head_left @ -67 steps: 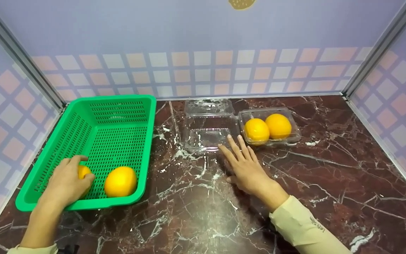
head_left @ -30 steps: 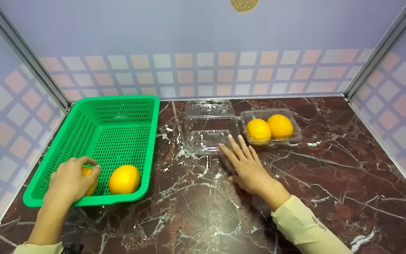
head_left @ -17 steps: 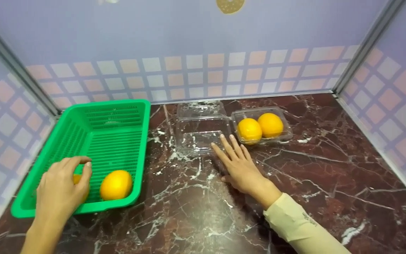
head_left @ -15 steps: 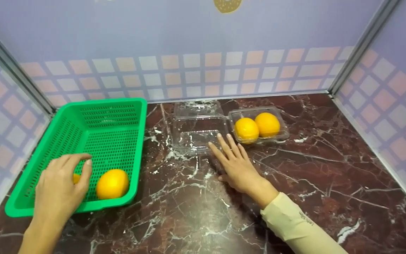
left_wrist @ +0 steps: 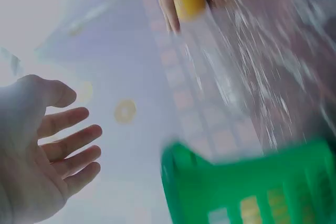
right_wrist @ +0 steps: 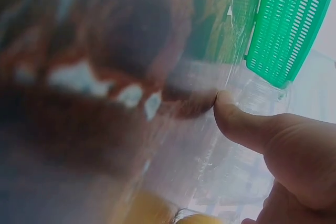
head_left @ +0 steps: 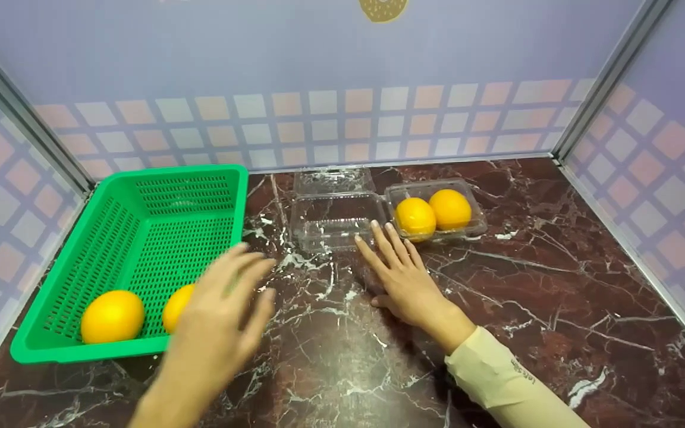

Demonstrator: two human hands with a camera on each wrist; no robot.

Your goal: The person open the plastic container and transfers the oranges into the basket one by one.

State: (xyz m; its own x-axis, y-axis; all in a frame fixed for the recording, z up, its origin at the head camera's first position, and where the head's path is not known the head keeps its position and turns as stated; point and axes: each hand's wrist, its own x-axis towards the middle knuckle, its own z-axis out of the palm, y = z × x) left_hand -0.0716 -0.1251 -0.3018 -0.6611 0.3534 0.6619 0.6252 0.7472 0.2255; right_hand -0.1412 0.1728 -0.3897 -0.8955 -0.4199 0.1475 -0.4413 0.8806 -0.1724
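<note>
My left hand is blurred, in the air over the right edge of the green basket. Its fingers look relaxed and hold nothing in the left wrist view. Two oranges lie at the basket's near end: a left orange in full sight and a right orange partly hidden by that hand. My right hand rests palm down with fingers spread, fingertips at the near right corner of a clear plastic container with nothing in it. A flap stands at that container's back.
Right of that container sits a second clear plastic box holding two oranges. Purple panels with a checked band close off the back and sides of the dark marbled table.
My left hand has come off the left orange, opened its fingers and moved right, out toward the basket's edge. The right hand has hardly moved. The head view has swung slightly.
</note>
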